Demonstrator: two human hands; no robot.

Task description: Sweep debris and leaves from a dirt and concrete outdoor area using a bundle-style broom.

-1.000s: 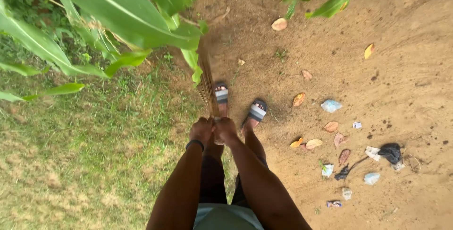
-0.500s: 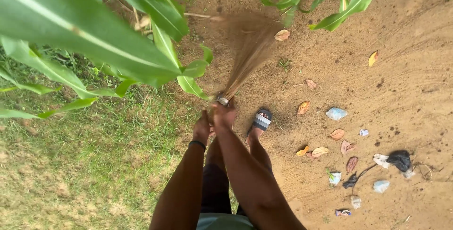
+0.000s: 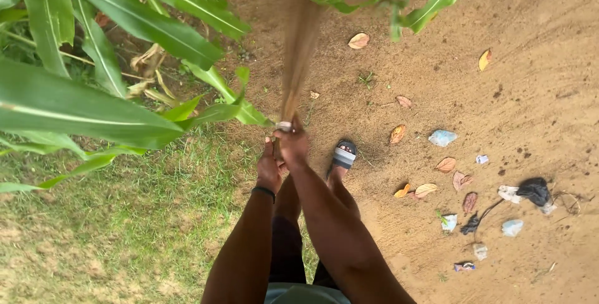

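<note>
**Both hands clenched on the broom**

We see no containers here, so we begin with the arms: both reach straight down and forward, close together, wrists nearly touching. Our right hand (image 3: 293, 145) sits higher on the handle, fingers wrapped tight around it just below the pale binding ring. Our left hand (image 3: 269, 168), with a dark band at the wrist, grips just beneath and beside the right one, also clenched. The broom (image 3: 298, 54) rises away from both hands, its brown bristles blurred and fanning out over the bare soil ahead.

Just right of the hands, a foot in a striped sandal (image 3: 342, 156) stands on the dirt. Farther right lie dry leaves (image 3: 445, 165), pale plastic scraps (image 3: 442, 137) and a black bag (image 3: 533, 190). Left of the hands grow broad green leaves (image 3: 93, 113) above grass (image 3: 125, 229).
</note>
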